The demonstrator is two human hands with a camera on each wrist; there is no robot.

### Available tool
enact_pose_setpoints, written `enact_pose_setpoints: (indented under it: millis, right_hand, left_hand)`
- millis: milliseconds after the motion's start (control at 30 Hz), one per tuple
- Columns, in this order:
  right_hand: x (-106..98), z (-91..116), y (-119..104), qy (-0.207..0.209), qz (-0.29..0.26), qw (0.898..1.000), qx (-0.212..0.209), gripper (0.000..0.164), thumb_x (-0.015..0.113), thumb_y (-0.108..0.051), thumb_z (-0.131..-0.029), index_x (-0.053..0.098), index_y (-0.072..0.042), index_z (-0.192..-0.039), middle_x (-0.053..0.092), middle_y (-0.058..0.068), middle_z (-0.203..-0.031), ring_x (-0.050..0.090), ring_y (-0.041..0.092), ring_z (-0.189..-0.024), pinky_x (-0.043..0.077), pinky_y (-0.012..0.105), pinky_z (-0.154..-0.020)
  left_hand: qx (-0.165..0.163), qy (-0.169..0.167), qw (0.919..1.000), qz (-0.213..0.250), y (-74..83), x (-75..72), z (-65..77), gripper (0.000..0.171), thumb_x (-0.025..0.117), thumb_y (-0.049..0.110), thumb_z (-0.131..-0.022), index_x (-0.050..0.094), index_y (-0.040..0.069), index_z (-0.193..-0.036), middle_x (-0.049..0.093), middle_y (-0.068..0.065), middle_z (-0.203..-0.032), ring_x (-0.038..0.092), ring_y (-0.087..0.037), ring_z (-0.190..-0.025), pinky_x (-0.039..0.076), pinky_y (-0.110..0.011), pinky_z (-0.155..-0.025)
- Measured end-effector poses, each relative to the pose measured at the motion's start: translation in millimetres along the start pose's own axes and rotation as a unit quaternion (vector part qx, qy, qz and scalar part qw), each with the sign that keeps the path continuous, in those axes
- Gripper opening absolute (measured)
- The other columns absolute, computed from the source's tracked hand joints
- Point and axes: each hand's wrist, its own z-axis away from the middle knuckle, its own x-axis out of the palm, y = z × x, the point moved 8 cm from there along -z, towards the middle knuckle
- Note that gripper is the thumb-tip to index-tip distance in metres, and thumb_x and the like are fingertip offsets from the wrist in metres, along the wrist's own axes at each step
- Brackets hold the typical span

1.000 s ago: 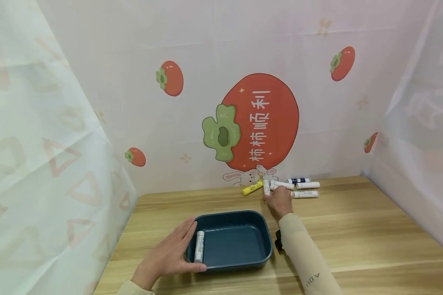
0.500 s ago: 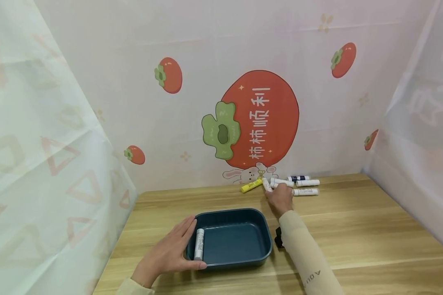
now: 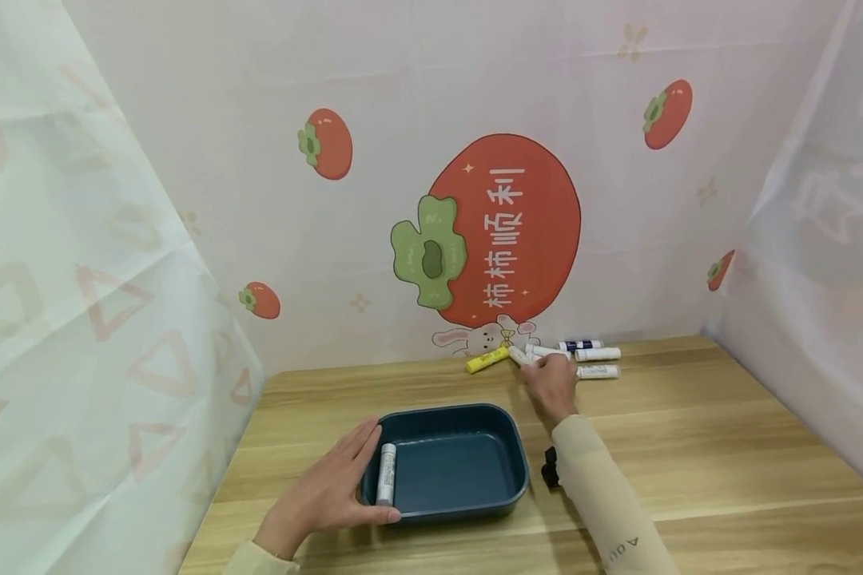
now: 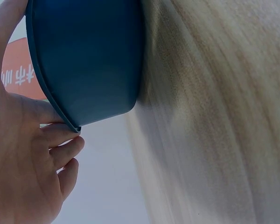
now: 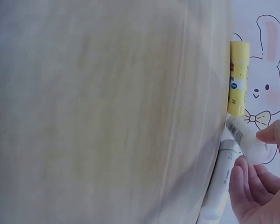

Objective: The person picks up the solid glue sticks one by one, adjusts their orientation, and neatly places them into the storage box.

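Observation:
In the head view, my left hand (image 3: 331, 485) holds the left end of a dark blue rectangular dish (image 3: 467, 513), thumb at the front rim and fingers along the left back corner. Inside that end lies a white glue stick (image 3: 386, 474). At the back of the table, my right hand (image 3: 552, 385) pinches another white glue stick (image 5: 245, 137) between thumb and fingers, tilted. Its upper end is close to a yellow glue stick (image 5: 239, 77); whether they touch I cannot tell. A further white glue stick (image 5: 221, 179) lies just beside the right fingers.
Right of my right hand lie a dark blue and white stick (image 3: 580, 346) and white sticks, one farther back (image 3: 598, 354) and one nearer (image 3: 598, 372). A printed cloth (image 3: 374, 239) stands behind the wooden table (image 3: 719, 447).
The white glue stick in my right hand has turned from nearly upright in the view to slanting left, and the right hand has shifted slightly right. My left hand keeps its place on the dish.

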Motion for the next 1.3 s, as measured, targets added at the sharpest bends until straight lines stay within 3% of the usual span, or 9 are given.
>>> enact_pose_setpoints:
  millis: [200,367,767,967,1300]
  right_hand:
    - [-11,3,0,0.038,-0.01,0.999,-0.026,0.024,0.075,-0.02,-0.091,0.077,0.002,-0.099,0.073,0.021,-0.108,0.064,0.035,-0.103,0.055,0.047,-0.089]
    - [-17,7,2,0.036,-0.012,0.999,-0.027,0.033,0.075,-0.023,-0.094,0.076,0.004,-0.113,0.074,0.023,-0.116,0.066,0.036,-0.111,0.057,0.051,-0.097]
    - [-45,13,-29,0.073,0.005,0.991,-0.116,0.032,0.078,-0.021,-0.087,0.08,0.006,-0.102,0.079,0.022,-0.094,0.075,0.035,-0.088,0.061,0.049,-0.082]
    - [-53,22,-50,0.067,0.019,0.986,-0.149,0.032,0.078,-0.022,-0.087,0.081,0.004,-0.105,0.08,0.019,-0.091,0.076,0.031,-0.079,0.062,0.047,-0.075]
    - [-60,50,-86,0.043,-0.001,0.98,-0.196,0.025,0.076,-0.02,-0.087,0.08,0.001,-0.1,0.079,0.016,-0.087,0.075,0.027,-0.075,0.063,0.045,-0.072]
  left_hand:
    - [-0.007,-0.008,0.9999,0.007,-1.0,0.9,-0.5,0.126,0.065,0.085,-0.083,0.023,0.001,-0.167,0.018,-0.015,-0.178,0.025,-0.036,-0.163,0.032,-0.059,-0.129]
    - [-0.008,-0.012,0.9999,0.009,-1.4,1.5,-0.5,0.126,0.066,0.083,-0.083,0.023,0.0,-0.167,0.018,-0.015,-0.178,0.024,-0.036,-0.163,0.032,-0.059,-0.129]
    - [-0.003,-0.006,0.9999,0.011,-1.8,0.9,-1.7,0.125,0.066,0.082,-0.084,0.022,0.0,-0.167,0.017,-0.017,-0.177,0.024,-0.037,-0.163,0.032,-0.06,-0.128]
    - [-0.001,-0.008,0.9999,0.011,-1.5,-0.1,-2.2,0.125,0.067,0.082,-0.084,0.022,0.0,-0.167,0.016,-0.016,-0.178,0.023,-0.037,-0.163,0.031,-0.059,-0.129]
    - [0.0,-0.001,1.0,0.002,-1.5,-0.6,-2.1,0.126,0.067,0.083,-0.083,0.024,-0.001,-0.166,0.019,-0.017,-0.177,0.026,-0.037,-0.163,0.033,-0.059,-0.128]
